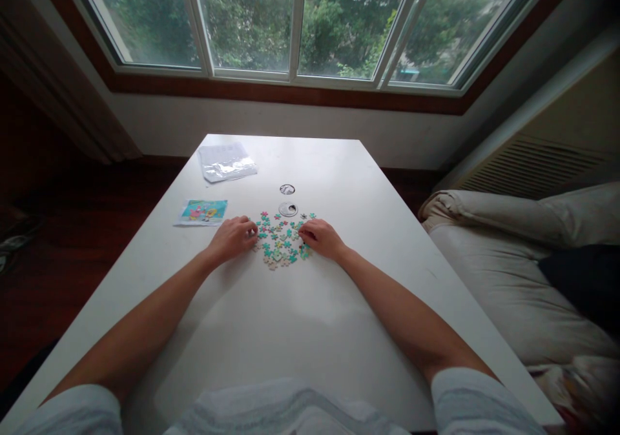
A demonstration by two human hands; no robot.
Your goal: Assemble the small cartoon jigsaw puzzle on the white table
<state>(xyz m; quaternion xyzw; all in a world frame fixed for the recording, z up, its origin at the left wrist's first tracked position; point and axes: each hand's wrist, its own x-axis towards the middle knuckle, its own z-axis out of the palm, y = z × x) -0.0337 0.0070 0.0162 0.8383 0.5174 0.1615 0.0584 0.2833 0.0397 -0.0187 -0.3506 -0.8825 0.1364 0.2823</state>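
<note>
Small jigsaw puzzle pieces (278,244) lie in a loose patch on the white table, mostly green and teal, with some pink, yellow and plain beige ones. At the patch's left edge rests my left hand (233,237), its fingers curled in toward the pieces. My right hand (323,237) is at the right edge, thumb and fingers drawn together over the pieces there. What either set of fingertips holds, if anything, is too small to make out. A printed picture sheet (206,210) with colourful cartoon figures lies beyond my left hand.
Two small round items, one farther (287,189) and one nearer (288,210), lie just beyond the pieces. A clear plastic bag (227,161) is at the far left of the white table (300,332). A pale sofa (489,273) stands to the right, and a window (252,22) is ahead.
</note>
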